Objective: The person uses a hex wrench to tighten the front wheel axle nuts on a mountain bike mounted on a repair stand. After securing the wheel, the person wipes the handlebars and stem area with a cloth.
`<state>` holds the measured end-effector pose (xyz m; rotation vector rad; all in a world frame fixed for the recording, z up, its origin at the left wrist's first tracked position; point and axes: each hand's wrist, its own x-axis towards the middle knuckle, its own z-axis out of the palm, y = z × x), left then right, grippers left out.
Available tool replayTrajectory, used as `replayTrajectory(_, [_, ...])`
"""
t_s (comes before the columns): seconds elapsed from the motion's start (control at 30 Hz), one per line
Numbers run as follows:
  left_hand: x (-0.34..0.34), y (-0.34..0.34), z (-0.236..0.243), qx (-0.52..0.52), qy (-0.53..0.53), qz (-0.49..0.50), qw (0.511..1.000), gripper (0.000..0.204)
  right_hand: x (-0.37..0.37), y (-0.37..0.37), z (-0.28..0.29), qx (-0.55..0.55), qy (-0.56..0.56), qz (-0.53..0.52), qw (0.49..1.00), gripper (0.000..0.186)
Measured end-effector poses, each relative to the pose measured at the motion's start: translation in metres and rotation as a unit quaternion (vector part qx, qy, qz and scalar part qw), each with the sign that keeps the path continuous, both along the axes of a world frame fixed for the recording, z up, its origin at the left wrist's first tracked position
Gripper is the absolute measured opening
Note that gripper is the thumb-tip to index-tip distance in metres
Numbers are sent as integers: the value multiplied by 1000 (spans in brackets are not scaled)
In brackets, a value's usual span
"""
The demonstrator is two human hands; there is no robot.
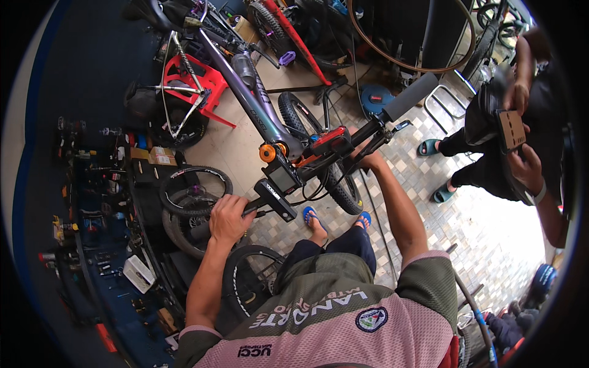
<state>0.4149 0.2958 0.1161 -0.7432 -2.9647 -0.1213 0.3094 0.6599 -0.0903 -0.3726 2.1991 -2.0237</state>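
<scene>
A purple-grey mountain bike [253,110] stands before me, handlebar crossways, with a dark display [283,179], red-and-black device [330,142] and orange fitting [267,153] around its middle. My left hand [228,216] is closed around the bar's left part, beside a black mount [276,201]. My right hand [369,157] reaches under the bar's right part, below the long grip [411,95]; its fingers are mostly hidden. The knobby front tyre [348,197] rests near my sandalled feet [311,219].
A person [503,175] at right holds a brown-backed phone [510,130]. A tool-covered bench [110,236] runs along the left, beside loose wheels [193,173]. Behind are a red chair [218,92] with a frame, other bikes and a blue round object [375,98]. A cable lies on the tiles.
</scene>
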Motion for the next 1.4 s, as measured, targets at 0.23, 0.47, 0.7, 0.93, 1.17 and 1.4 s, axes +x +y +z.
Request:
replayTrajectory(0.23, [-5,-1,-2,0,-12,-9,1000,21,-82,-88,62,-39,143,33,988,36])
replayTrajectory(0.47, [-1,1,-6,-10,-5,17,1000,25,-110,-101,81,43,-83,29,995,49])
replayTrajectory(0.7, [-10,-5,-11,-26,13,-18,999,28,-109,-82,81,-12,-208,82,975,50])
replayTrajectory(0.93, [-3,7,-13,-43,15,18,999,26,-83,-75,86,68,42,20,997,40])
replayTrajectory(1.17, [1,9,-14,-2,20,29,999,27,-50,-62,89,272,235,-27,933,25])
replayTrajectory(1.4, [7,10,-13,-14,22,35,999,27,-18,-29,14,141,277,-4,950,24])
